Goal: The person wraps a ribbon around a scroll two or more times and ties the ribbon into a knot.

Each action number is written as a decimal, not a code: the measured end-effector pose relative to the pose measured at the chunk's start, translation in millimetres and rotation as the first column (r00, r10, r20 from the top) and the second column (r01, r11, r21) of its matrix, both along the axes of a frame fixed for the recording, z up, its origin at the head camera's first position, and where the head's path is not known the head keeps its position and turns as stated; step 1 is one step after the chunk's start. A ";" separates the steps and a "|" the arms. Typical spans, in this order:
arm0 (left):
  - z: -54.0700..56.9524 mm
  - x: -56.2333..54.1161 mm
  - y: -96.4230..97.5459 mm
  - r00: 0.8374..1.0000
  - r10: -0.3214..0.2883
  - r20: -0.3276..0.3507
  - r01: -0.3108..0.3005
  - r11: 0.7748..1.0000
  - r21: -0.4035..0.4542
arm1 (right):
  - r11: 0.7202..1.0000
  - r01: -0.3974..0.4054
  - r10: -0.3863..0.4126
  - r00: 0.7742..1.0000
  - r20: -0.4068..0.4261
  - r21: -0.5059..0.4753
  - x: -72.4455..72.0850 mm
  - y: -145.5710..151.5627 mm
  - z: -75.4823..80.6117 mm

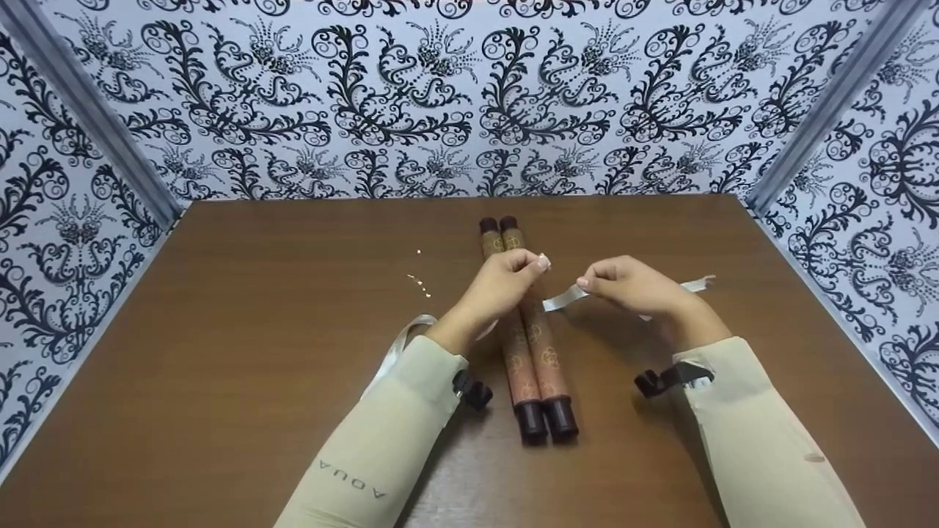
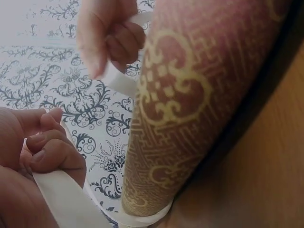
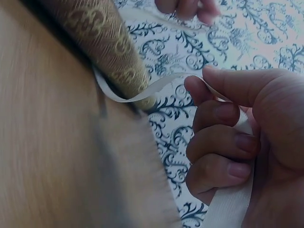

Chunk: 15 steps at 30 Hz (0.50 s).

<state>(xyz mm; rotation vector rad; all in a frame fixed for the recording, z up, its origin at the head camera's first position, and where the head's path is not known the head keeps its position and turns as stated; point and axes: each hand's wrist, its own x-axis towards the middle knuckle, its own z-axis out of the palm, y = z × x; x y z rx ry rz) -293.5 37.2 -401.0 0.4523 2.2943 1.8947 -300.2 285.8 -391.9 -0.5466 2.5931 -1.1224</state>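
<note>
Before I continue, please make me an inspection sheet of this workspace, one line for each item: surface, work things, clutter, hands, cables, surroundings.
Surface: brown table, wood-like.
Work things: two patterned tubes with dark ends, lying side by side; white ribbon reaching the underside of a tube.
Clutter: small pale bits on the table, left of the tubes.
Hands: left hand pinches ribbon above the tubes; right hand grips ribbon to their right.
Cables: nothing seen.
Surroundings: white walls with black scroll pattern.

Place: three-walled table booth (wider setting unclear); brown tabletop [image 1: 257,308]; scroll-patterned walls [image 1: 469,95]; grey corner strips [image 1: 829,100]
</note>
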 end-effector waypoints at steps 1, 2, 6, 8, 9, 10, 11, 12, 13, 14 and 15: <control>0.1 0.1 0.2 1.000 0.002 -0.002 -0.002 1.000 -0.002 | 1.000 -0.005 0.005 1.000 0.008 -0.008 1.4 -1.3 2.3; 0.2 0.3 0.3 1.000 0.005 0.000 -0.005 1.000 -0.003 | 1.000 -0.010 0.011 1.000 0.014 -0.016 2.9 -2.6 4.7; 0.3 0.9 1.2 1.000 0.014 -0.001 -0.014 1.000 -0.005 | 0.998 -0.027 0.029 0.999 0.032 -0.059 9.6 -8.8 14.2; -0.1 1.1 1.7 1.000 0.015 -0.006 -0.015 1.000 -0.005 | 0.997 -0.038 0.040 0.999 0.028 -0.071 13.1 -11.9 17.8; -0.4 1.2 1.9 1.000 0.015 -0.010 -0.015 1.000 -0.005 | 0.996 -0.045 0.047 0.999 0.026 -0.077 14.8 -13.6 19.3; -0.7 1.3 2.0 1.000 0.017 -0.013 -0.017 1.000 -0.004 | 0.996 -0.050 0.052 0.998 0.022 -0.080 16.2 -15.4 20.8; -0.8 1.3 2.0 1.000 0.017 -0.016 -0.017 1.000 -0.004 | 0.995 -0.054 0.056 0.998 0.021 -0.082 17.5 -16.9 22.1; -1.0 1.5 2.2 1.000 0.016 -0.018 -0.016 1.000 -0.005 | 0.995 -0.056 0.058 0.998 0.019 -0.084 18.6 -18.4 23.4; -1.1 1.7 2.5 1.000 0.014 -0.019 -0.014 1.000 -0.005 | 0.995 -0.060 0.061 0.998 0.015 -0.083 19.4 -19.7 24.8; -1.2 1.8 2.9 1.000 0.012 -0.021 -0.012 1.000 -0.004 | 0.995 -0.059 0.060 0.998 0.013 -0.082 20.2 -21.1 26.4; -1.3 2.0 3.3 1.000 0.010 -0.022 -0.010 1.000 -0.005 | 0.995 -0.057 0.058 0.998 0.010 -0.082 20.9 -22.4 28.4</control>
